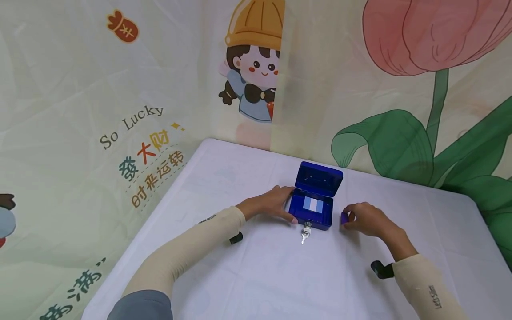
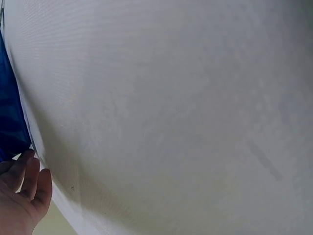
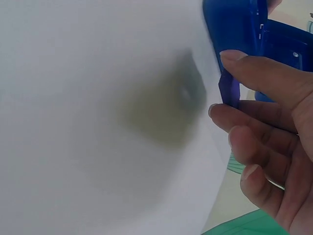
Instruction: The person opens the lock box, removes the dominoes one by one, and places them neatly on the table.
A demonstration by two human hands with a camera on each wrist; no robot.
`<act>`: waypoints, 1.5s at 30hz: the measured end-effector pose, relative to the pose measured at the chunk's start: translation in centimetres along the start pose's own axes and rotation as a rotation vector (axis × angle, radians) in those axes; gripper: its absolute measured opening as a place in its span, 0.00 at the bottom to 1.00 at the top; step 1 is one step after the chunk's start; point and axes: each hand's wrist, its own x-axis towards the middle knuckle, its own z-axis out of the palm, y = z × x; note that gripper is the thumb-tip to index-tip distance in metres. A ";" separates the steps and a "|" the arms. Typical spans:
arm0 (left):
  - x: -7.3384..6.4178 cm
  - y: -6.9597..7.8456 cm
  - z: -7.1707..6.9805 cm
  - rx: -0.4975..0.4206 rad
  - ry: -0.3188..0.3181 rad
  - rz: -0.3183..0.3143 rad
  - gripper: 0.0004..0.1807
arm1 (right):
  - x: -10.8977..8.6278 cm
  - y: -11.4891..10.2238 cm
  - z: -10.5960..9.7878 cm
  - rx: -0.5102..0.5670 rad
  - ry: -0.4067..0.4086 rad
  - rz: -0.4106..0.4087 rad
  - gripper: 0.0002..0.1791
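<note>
A small blue metal cash box (image 1: 310,210) stands with its lid (image 1: 319,178) raised on the white-covered table. At its left side my left hand (image 1: 276,203) holds it, thumb at the front corner and fingers at the rear corner. In the left wrist view, the left hand's fingertips are right at the blue wall. Just right of the box, my right hand (image 1: 366,219) pinches a small purple faceted piece (image 3: 229,89) between thumb and index finger. A striped blue-and-white card (image 1: 313,205) lies inside the box. Keys (image 1: 306,234) hang at its front.
The white table (image 1: 256,275) stretches toward me from the box. Behind it hangs a printed cloth (image 1: 312,111) with cartoon figures and a tulip. Black wrist camera parts (image 1: 382,270) stick out beside the sleeves.
</note>
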 end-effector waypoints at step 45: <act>-0.3 0.3 -0.1 0.012 -0.006 -0.008 0.65 | 1.3 0.2 1.6 0.000 -0.016 0.068 0.26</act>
